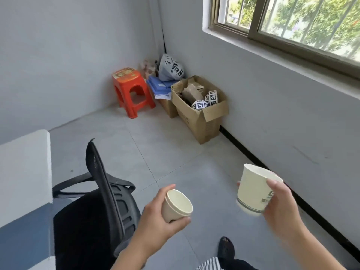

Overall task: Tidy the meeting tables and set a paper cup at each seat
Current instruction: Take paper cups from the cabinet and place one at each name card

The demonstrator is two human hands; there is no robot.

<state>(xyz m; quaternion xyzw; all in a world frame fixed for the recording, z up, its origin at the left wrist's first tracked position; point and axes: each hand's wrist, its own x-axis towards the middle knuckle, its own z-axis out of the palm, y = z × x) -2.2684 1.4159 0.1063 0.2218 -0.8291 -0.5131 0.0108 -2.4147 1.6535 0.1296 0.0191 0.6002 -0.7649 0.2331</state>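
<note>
- Grey floor tiles [175, 152] fill a bare corner, with grey walls and a window [292, 20] up on the right.
- At the far left is the white edge of a meeting table [23, 172], and a black office chair [101, 211] is pushed up next to it.
- Further back stand an orange plastic stool [132, 90] and an open cardboard box [202, 112] of odds and ends.
- Moving right, the left hand [155, 215] is wrapped around a small paper cup [176, 205], tipped so its empty inside shows.
- On the right side, the right hand [280, 203] grips a taller paper cup with green print [253, 190], held in the air over the floor.
- Both cups look clean and white.
- My guess: the cups are being carried to seats. Next, one should go upright on the table by the chair.
</note>
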